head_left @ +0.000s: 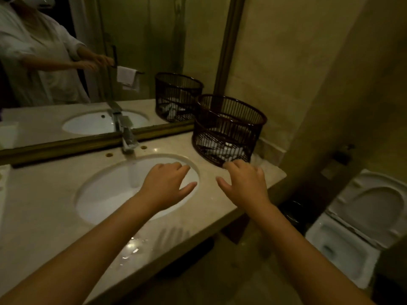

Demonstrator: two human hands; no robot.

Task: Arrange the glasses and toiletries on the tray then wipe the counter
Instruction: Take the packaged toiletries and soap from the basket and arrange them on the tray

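Both arms stretched out over the vanity, nothing held.
Left hand [168,181] hovers palm-down, fingers spread, above the sink [105,194]; right hand [243,183], also open, sits just beside the dark slatted basket [229,128] holding white toiletries [226,150] on the counter [44,194].

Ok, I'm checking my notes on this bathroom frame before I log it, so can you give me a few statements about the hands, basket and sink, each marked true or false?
1. Both hands are empty. True: the left hand and right hand hold nothing, fingers spread.
2. The dark basket stands on the counter, to the right of the sink. True.
3. The basket is empty. False: pale items lie in its bottom, too blurred to identify.
4. The left hand hovers over the toilet. False: it is over the sink's right rim; the toilet is off to the right, beyond the counter.
5. The right hand's fingertips are near the basket's base. True.
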